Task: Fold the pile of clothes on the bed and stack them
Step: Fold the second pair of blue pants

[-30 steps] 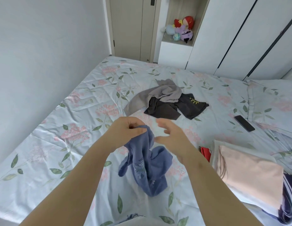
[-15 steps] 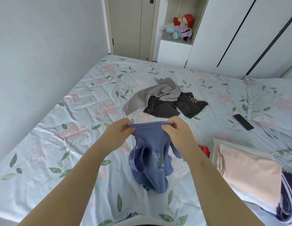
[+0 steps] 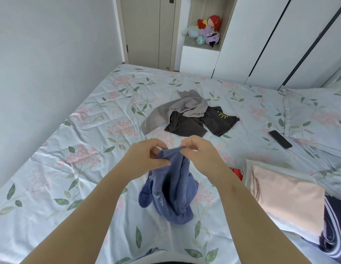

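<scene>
**Blue garment pinched by its top edge above the floral sheet**

Blue cloth hangs between both hands near the middle of the view. The left hand (image 3: 146, 159) has its thumb and curled fingers closed on one end of the blue garment (image 3: 173, 189), at its upper hem. The right hand (image 3: 200, 155) pinches the other end of that hem with bent fingertips. The two hands are close together, so the hem sags only a little between them. The rest of the garment falls in loose folds, and its bunched lower end touches the bed (image 3: 70, 168).

Farther up the bed, apart from the hands, lies the unfolded pile. A grey garment (image 3: 185, 105) is draped over a dark garment (image 3: 213, 121), and both are spread flat and crumpled.

On the person's right, a pale pink folded piece (image 3: 286, 197) sits on a paler layer, with its near-left edge close to the right forearm. A small red item (image 3: 237, 173) shows just beside that stack. A black phone (image 3: 280, 139) lies beyond it, near the edge of a pillow (image 3: 318, 115).

To the left the sheet runs bare and wide up to the wall (image 3: 42, 73), which borders the mattress along that whole side. A white wardrobe (image 3: 280, 35) closes the far edge of the bed.
</scene>
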Available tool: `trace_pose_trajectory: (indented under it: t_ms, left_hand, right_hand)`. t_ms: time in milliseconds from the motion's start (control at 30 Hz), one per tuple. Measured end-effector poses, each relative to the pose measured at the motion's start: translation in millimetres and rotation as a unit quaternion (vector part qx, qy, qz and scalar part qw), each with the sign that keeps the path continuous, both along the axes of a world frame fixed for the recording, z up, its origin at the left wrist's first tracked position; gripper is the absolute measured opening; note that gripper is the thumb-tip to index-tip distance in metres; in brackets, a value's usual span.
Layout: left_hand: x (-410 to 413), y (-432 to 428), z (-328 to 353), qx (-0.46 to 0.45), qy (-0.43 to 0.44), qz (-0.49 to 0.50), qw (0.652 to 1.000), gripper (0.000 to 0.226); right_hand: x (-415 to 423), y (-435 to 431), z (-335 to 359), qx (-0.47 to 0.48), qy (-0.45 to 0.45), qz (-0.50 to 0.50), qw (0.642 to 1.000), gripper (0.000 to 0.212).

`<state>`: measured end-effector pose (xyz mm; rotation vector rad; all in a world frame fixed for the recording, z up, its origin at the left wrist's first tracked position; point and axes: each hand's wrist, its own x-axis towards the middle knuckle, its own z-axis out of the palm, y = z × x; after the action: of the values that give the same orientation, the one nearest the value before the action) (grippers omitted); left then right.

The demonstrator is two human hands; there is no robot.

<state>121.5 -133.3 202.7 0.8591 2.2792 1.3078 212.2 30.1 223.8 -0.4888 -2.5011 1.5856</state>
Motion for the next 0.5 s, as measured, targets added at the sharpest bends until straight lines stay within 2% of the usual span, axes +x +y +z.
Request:
trace_pose_trajectory:
  t_ms: [100,167,267,367,500]
  left_hand:
    - [0.7,1.9,-13.7,-0.137,0.097,-0.044,0.985,0.036]
    - [0.6,1.2,-23.3,-0.166,0.110,-0.030,0.980,0.040]
    - [1.1,-0.7,-30.7,-0.172,0.105,-0.008,0.980,0.031]
    - [0.1,-1.6,-35.1,-0.149,0.081,0.027,0.985,0.016]
    - [-6.2,0.1,-29.2,-0.086,0.024,0.039,0.995,0.013]
  right_hand:
    - [-0.6,0.6,1.8,-0.055,0.025,-0.049,0.997,0.023]
    - [0.6,4.9,4.0,-0.069,0.056,-0.075,0.993,0.024]
    - [4.2,7.3,4.9,-0.112,0.091,-0.113,0.983,0.025]
    - [7.1,8.2,1.4,-0.136,0.084,-0.173,0.972,0.023]
    - [11.9,13.8,-4.1,-0.069,-0.006,-0.095,0.993,0.018]
